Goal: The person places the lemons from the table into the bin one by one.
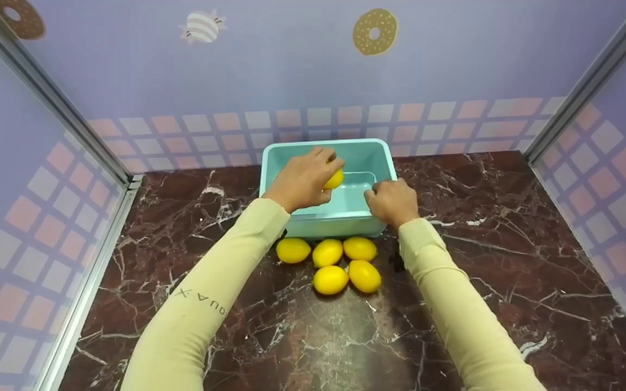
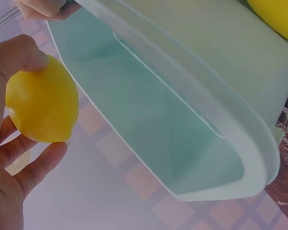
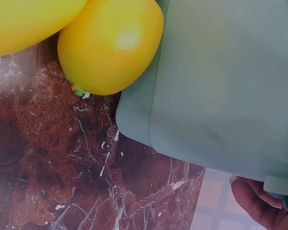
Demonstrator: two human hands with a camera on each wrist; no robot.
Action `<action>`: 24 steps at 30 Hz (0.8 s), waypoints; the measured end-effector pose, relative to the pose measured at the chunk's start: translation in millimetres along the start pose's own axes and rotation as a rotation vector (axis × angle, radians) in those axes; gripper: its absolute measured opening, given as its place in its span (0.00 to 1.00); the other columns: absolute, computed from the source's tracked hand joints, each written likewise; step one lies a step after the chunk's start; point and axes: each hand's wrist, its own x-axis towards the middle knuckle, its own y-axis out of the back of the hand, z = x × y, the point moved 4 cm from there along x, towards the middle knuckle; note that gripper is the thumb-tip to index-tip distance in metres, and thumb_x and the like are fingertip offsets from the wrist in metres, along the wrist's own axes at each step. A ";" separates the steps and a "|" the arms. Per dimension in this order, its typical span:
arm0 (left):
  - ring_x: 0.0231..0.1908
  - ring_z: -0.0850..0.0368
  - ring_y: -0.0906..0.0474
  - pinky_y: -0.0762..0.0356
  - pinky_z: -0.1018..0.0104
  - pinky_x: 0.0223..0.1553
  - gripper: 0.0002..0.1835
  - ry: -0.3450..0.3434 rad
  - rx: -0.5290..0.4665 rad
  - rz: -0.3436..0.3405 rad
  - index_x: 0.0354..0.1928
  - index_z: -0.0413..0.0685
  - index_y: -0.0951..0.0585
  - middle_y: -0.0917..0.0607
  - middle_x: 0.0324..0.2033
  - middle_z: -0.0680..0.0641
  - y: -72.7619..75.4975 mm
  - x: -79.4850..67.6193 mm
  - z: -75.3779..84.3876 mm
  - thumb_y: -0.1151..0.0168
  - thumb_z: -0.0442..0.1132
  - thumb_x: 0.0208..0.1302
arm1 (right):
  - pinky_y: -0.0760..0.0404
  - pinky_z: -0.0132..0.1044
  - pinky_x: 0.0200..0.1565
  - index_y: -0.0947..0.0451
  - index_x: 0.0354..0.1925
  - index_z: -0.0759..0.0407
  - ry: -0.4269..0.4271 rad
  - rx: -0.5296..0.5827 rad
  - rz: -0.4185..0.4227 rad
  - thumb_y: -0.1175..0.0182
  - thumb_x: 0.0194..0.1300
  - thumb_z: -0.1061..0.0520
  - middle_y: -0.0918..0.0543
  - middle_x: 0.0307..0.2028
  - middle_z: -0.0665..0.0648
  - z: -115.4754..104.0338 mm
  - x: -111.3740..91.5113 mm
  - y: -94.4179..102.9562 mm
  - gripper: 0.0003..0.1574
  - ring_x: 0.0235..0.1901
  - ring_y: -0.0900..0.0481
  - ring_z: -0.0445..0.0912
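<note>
My left hand pinches a yellow lemon between thumb and fingertips, over the light teal plastic bin. In the left wrist view the lemon shows beside the bin's rim, with the thumb on top and fingers underneath. My right hand grips the bin's right rim near the front corner; a finger curls under the rim edge in the right wrist view. The visible part of the bin's floor is bare. Several lemons lie on the table before the bin, among them a front one and a left one.
The table is dark red-brown marble with white veins. Behind the bin rises a lilac wall with a pink and white tile pattern. Side panels close in the left and right.
</note>
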 end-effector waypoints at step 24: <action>0.45 0.49 0.28 0.20 0.57 0.38 0.21 0.026 0.017 -0.067 0.52 0.48 0.26 0.25 0.49 0.45 0.1 10.8 -3.8 0.35 0.42 0.56 | 0.23 0.62 0.46 0.19 0.34 0.61 -0.003 0.015 0.012 0.60 0.67 0.43 0.16 0.41 0.65 0.0 -0.7 1.7 0.29 0.45 0.22 0.64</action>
